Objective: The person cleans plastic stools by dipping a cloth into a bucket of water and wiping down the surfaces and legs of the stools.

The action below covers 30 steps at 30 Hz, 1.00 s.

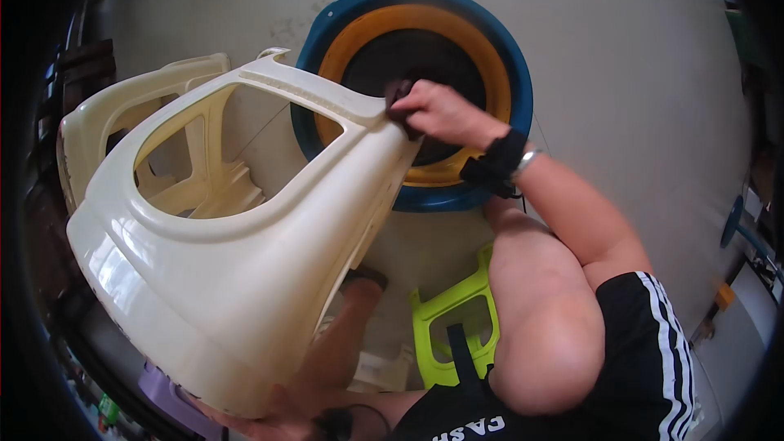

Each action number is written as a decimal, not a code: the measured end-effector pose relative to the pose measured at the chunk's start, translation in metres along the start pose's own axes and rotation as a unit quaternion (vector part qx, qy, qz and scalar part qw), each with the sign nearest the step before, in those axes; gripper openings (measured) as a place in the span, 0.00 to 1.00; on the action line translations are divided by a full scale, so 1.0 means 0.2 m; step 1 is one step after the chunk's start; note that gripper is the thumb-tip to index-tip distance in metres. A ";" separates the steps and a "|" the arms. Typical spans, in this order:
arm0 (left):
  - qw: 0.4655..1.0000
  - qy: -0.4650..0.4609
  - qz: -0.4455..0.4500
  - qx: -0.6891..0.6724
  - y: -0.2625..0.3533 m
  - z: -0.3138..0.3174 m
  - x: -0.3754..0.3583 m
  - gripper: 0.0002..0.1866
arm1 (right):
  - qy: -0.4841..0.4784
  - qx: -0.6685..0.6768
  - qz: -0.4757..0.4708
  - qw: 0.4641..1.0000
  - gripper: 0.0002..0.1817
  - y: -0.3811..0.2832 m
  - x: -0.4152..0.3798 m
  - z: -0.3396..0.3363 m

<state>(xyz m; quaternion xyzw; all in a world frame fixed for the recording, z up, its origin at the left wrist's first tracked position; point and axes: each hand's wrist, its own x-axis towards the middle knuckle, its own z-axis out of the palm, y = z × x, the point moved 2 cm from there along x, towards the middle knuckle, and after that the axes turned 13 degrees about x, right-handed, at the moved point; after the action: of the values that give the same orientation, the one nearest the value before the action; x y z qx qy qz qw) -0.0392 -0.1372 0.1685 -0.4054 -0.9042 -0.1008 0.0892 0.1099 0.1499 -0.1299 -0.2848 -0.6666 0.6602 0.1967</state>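
A cream plastic stool [269, 269] is tilted on its side in front of me, one leg reaching over a blue-rimmed basin [523, 90]. My right hand [445, 114] is closed on a dark cloth [398, 102] and presses it against the end of that leg. At the bottom of the view my left hand [273, 418] grips the stool by its seat edge, with some fingers hidden beneath. Inside the basin is an orange ring [498, 90] around dark contents.
Another cream stool [90, 126] stands behind on the left. A lime green stool [425, 335] is by my knee, and a purple plastic piece [167, 396] lies at lower left. Pale floor tiles [612, 90] surround the basin. Assorted objects line both sides.
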 end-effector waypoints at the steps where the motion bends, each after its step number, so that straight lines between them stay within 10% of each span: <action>1: 1.000 -0.002 0.020 0.011 0.02 0.00 0.01 0.40 | -0.013 -0.119 -0.018 0.993 0.15 0.10 0.01 0.08; 3: 0.999 0.000 0.039 0.012 0.03 0.00 0.02 0.39 | -0.008 -0.279 -0.010 0.960 0.16 0.17 -0.01 0.08; 10: 1.000 0.004 0.021 -0.016 0.06 0.02 0.01 0.38 | -0.049 -0.105 0.134 0.984 0.09 0.30 -0.10 0.12; 21: 0.999 0.017 0.042 0.015 0.09 0.03 -0.02 0.36 | 0.028 0.211 0.083 0.973 0.11 -0.20 -0.24 0.18; 27: 0.999 0.006 0.030 0.031 0.09 0.03 -0.01 0.39 | 0.037 0.037 -0.167 0.985 0.17 -0.34 -0.18 0.24; 30: 0.998 -0.001 0.024 0.062 0.06 0.02 -0.02 0.43 | 0.070 0.011 -0.093 0.993 0.19 -0.10 -0.12 0.27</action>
<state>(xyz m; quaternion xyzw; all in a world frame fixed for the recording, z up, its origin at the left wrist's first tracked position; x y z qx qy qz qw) -0.0275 -0.1309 0.1646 -0.4211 -0.8987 -0.0420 0.1153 0.0901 0.0938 -0.1094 -0.2643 -0.6675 0.6248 0.3067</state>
